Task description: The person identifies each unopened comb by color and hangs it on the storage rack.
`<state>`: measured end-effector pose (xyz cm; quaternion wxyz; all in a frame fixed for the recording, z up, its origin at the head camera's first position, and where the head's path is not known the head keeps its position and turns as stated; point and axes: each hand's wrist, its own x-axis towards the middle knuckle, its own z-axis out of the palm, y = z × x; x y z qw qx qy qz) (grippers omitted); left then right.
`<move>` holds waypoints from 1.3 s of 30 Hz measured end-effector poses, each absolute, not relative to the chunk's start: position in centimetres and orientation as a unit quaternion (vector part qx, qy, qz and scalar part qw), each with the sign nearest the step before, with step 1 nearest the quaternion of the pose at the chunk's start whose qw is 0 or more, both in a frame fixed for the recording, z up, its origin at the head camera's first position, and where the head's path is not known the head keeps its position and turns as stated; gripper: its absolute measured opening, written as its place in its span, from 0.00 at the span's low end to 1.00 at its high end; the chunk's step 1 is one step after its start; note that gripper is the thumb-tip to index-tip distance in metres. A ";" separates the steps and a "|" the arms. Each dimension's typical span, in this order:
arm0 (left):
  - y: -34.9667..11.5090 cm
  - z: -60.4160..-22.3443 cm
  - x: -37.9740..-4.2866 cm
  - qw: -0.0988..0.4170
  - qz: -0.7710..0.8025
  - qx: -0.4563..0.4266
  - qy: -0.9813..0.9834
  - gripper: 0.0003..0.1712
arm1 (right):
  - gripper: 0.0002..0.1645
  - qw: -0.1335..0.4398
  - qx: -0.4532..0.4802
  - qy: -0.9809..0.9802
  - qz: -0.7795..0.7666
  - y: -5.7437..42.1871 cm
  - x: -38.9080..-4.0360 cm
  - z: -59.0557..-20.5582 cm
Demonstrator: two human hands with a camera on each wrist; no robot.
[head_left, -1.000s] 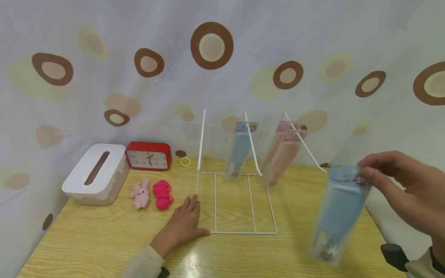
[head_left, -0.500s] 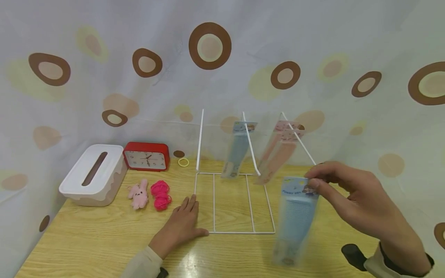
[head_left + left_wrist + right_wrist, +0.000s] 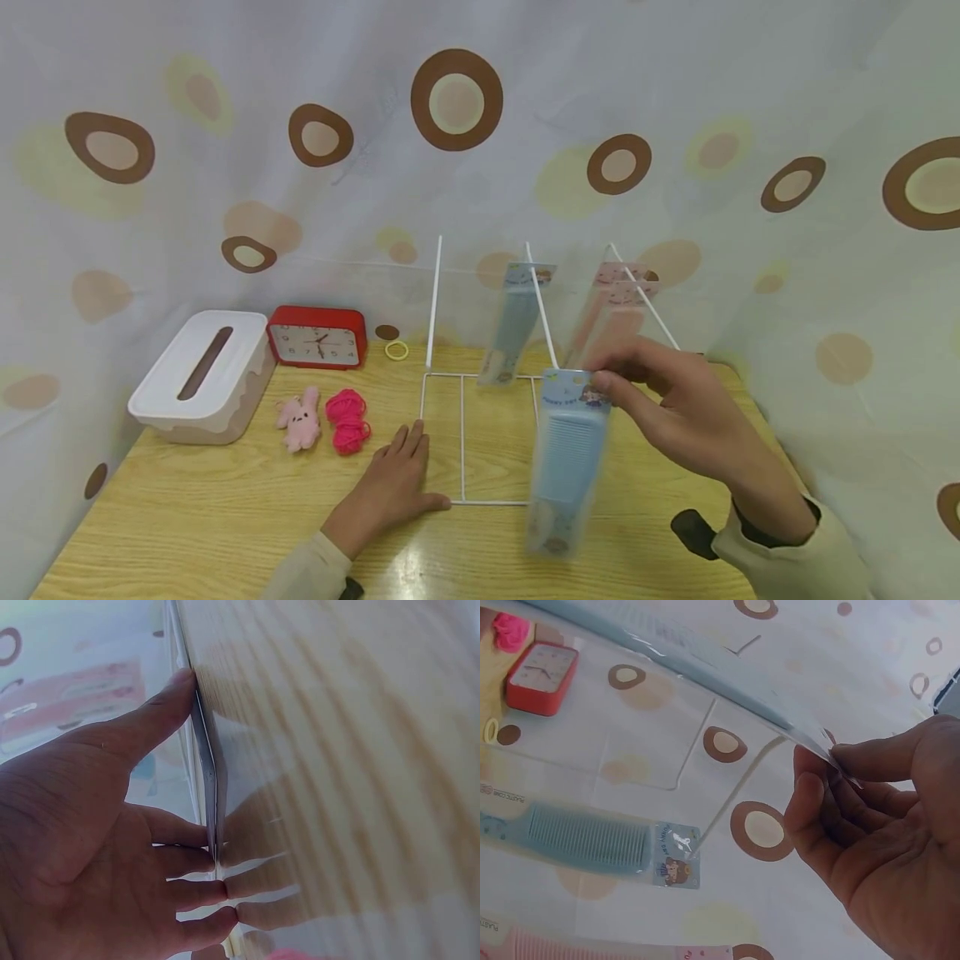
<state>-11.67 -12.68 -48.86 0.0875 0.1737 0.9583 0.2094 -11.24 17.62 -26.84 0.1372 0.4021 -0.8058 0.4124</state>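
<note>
Between thumb and fingers, my right hand pinches the top corner of a packaged blue comb, which hangs down at the front end of the middle prong of a white wire rack. Another packaged blue comb hangs farther back on that same prong. Packaged pink combs hang on the right prong, partly behind my right hand. My left hand lies with fingers extended at the rack's left front corner, its thumb and fingertips touching the base wire and the table.
Left of the rack are a pink plush toy, a bundle of bright pink yarn, a red clock, a yellow ring and a white tissue box. A patterned cloth hangs behind the table.
My right hand has carried the blue comb leftward from the right side to the tip of the middle prong. The left hand has stayed at the rack's corner.
</note>
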 end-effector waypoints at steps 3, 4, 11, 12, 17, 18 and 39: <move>-12.7 -48.8 -11.6 0.088 0.210 0.174 0.958 0.58 | 0.19 0.125 0.405 -0.800 0.425 17.2 -11.6 -27.2; -12.7 -48.8 -11.6 0.089 0.209 0.175 0.958 0.58 | 0.19 0.122 0.405 -0.799 0.427 17.1 -11.7 -27.4; -12.7 -49.0 -11.6 0.091 0.209 0.175 0.958 0.58 | 0.18 0.129 0.408 -0.796 0.428 16.6 -12.3 -27.7; -12.7 -49.0 -11.7 0.092 0.209 0.175 0.958 0.58 | 0.18 0.131 0.407 -0.797 0.426 16.5 -12.4 -27.8; -12.7 -49.0 -11.7 0.096 0.216 0.173 0.956 0.58 | 0.16 0.144 0.396 -0.813 0.402 16.4 -13.2 -28.0; -12.7 -49.0 -11.7 0.097 0.217 0.172 0.956 0.58 | 0.15 0.147 0.393 -0.818 0.393 16.4 -13.4 -28.1; -12.8 -49.1 -11.7 0.089 0.206 0.176 0.959 0.57 | 0.04 0.129 0.322 -0.896 0.278 14.6 -19.7 -27.2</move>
